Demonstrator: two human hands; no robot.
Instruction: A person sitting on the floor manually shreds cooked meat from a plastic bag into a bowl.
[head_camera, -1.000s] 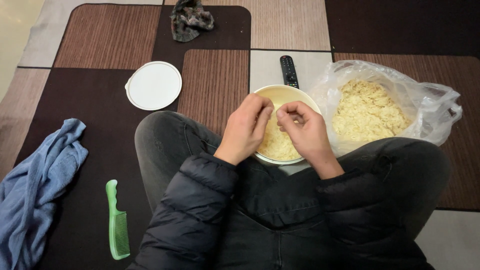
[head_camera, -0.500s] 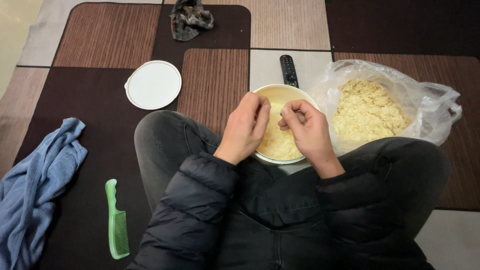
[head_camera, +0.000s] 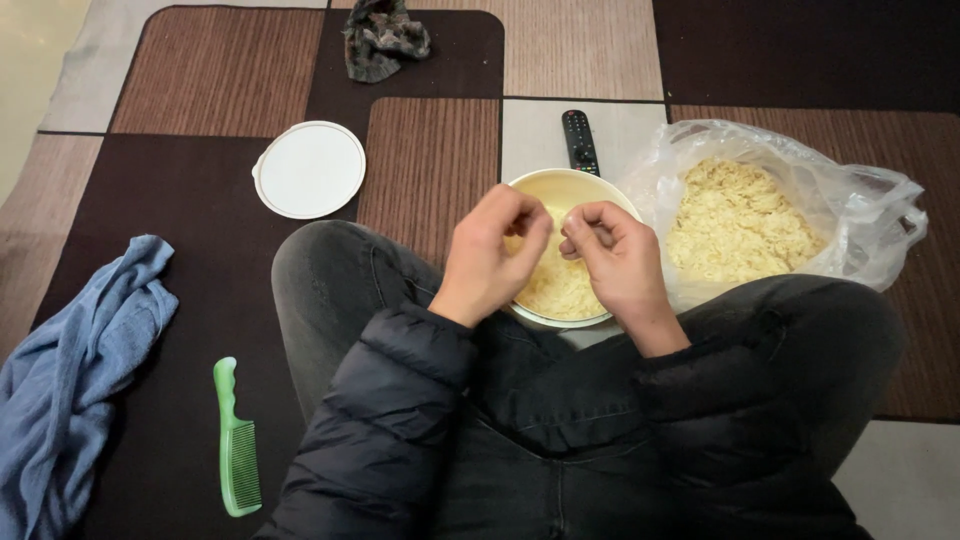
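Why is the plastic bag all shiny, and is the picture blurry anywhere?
Head view: the clear plastic bag catches the light in pale glints along its wrinkles; the left hand and right hand over the bowl look sharp, not smeared; the top left corner of the floor is washed out bright.

**Items lying about the rug**

White round lid (head_camera: 309, 169) on the patchwork rug (head_camera: 190, 200). Blue cloth (head_camera: 75, 370) at left edge; green comb (head_camera: 236, 455) just beside it. Black remote (head_camera: 579, 140) and dark crumpled rag (head_camera: 383, 38) farther off.
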